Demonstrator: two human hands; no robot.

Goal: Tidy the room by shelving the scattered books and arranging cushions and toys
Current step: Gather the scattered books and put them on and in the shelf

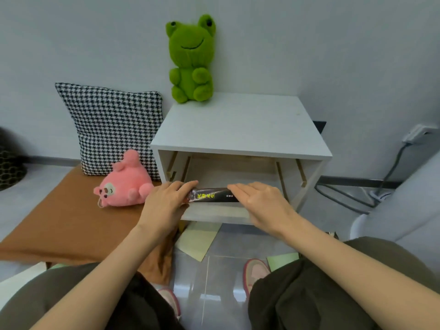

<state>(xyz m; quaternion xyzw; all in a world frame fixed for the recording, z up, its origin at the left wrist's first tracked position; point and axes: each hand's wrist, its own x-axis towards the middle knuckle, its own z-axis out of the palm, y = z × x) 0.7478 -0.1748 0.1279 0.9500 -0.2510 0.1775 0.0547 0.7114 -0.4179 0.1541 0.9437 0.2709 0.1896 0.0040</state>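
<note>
We see a thin dark book with yellow lettering on its spine (pixel 214 196) held level at the mouth of the white open-fronted wooden cabinet (pixel 240 129), spine toward us, just above the front edge of the cabinet's bottom board. The left hand (pixel 166 201) grips the book's left end, its fingers (pixel 188 185) curled over the top edge; the thumb is hidden from us. The right hand (pixel 262 203) lies palm down with its fingers (pixel 238 188) straight and close together, resting along the right part of the book and covering that end.

On the cabinet's top, at the back against the wall, sits a green plush frog (pixel 191 60), upright. Left of the cabinet a pink plush bear (pixel 126 184) lies on a flat brown cushion (pixel 66 225), near the left hand. Behind the bear a black-and-white houndstooth cushion (pixel 112 125) leans on the wall, touching the cabinet's side. A pale yellow-green sheet or thin book (pixel 197 239) lies on the grey floor below the cabinet.
</note>
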